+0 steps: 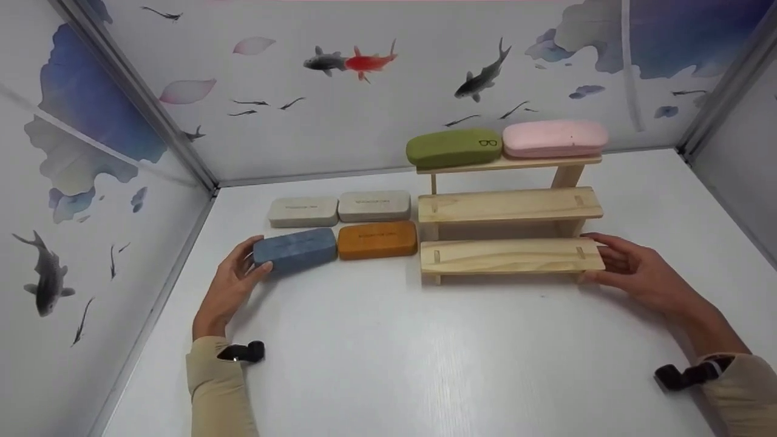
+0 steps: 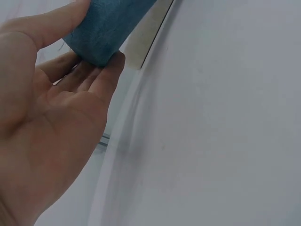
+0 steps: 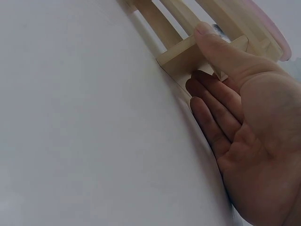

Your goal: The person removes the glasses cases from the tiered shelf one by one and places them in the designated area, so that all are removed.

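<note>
So two cases are already sitting up on the top step of the wooden stepped shelf (image 1: pixel 510 206): a green case (image 1: pixel 453 147) and a pink case (image 1: pixel 555 138), side by side. The middle and bottom steps aren't carrying anything yet, so I'd guess this is maybe a third of the way through, with four cases still lying on the desk (image 1: pixel 388 352).

Those four are lying in a tidy block just left of the shelf: two beige cases (image 1: pixel 340 209) at the back, an orange case (image 1: pixel 377 240) and a blue case (image 1: pixel 295 249) in front.

The left hand (image 1: pixel 234 282) is gripping the blue case at its left end, thumb on top and fingers curled under it, case still resting on the desk as far as I can tell. The right hand (image 1: pixel 631 270) is holding the right end of the shelf's bottom step, thumb on top, fingers fairly straight beneath. Looks like it's steadying it.
</note>
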A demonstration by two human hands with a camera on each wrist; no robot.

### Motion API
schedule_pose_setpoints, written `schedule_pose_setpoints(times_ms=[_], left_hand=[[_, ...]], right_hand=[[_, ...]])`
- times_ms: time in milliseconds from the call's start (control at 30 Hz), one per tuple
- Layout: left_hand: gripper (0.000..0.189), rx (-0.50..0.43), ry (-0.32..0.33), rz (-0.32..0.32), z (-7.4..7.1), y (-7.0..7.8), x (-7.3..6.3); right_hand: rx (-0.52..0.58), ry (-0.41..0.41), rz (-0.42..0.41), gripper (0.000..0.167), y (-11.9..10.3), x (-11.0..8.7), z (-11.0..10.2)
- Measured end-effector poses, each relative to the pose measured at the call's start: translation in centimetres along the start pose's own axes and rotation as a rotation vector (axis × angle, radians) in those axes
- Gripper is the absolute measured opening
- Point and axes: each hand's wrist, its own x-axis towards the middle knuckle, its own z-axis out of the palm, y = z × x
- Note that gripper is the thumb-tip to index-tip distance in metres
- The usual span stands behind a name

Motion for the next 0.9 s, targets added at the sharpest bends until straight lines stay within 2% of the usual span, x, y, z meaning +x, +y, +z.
schedule_pose_setpoints(times_ms=[233,400,500,667,900], left_hand=[[0.076,0.095,-0.042,-0.036,-0.6,0.0,-0.3],[0.071,0.168,-0.019,-0.057,0.0,0.0,0.2],[0.069,0.176,0.007,-0.067,0.4,0.0,0.6],[0.069,0.197,0.009,-0.068,1.0,0.2,1.0],[0.069,0.204,0.025,-0.075,1.2,0.3,1.1]], right_hand=[[-0.018,0.008,0.007,0.079,-0.1,0.1,0.1],[0.004,-0.003,-0.014,0.079,0.0,0.1,0.0],[0.013,-0.008,-0.032,0.078,0.1,0.0,-0.1],[0.008,0.001,-0.038,0.077,0.0,-0.1,-0.1],[0.013,-0.008,-0.029,0.079,0.0,0.1,0.0]])
